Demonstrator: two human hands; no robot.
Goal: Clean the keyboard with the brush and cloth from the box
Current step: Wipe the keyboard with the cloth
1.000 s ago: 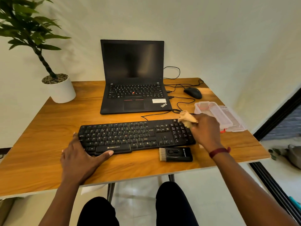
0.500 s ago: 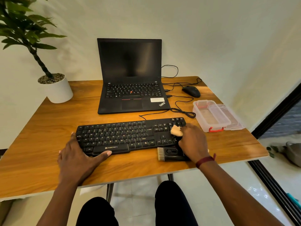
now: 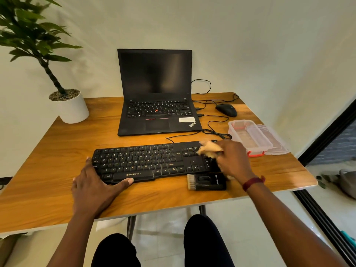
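A black keyboard (image 3: 146,160) lies across the front of the wooden table (image 3: 48,160). My left hand (image 3: 94,187) rests flat on the table at its left end, fingers spread, thumb against the front edge by the space bar. My right hand (image 3: 233,160) is over the number pad at the right end, closed on a crumpled beige cloth (image 3: 209,148) pressed to the keys and blurred by motion. A black brush (image 3: 207,181) with pale bristles pointing left lies just in front of the keyboard. The clear plastic box (image 3: 250,135) with red clips stands open at the right.
An open black laptop (image 3: 156,105) sits behind the keyboard, with a black mouse (image 3: 226,109) and loose cables (image 3: 213,130) to its right. A white potted plant (image 3: 71,106) stands at the back left corner. The box's lid (image 3: 277,145) lies beside the box near the table's right edge.
My right hand with the cloth went from the keyboard's top right corner down toward the front edge, then back up to the number pad's top. My left hand stayed put.
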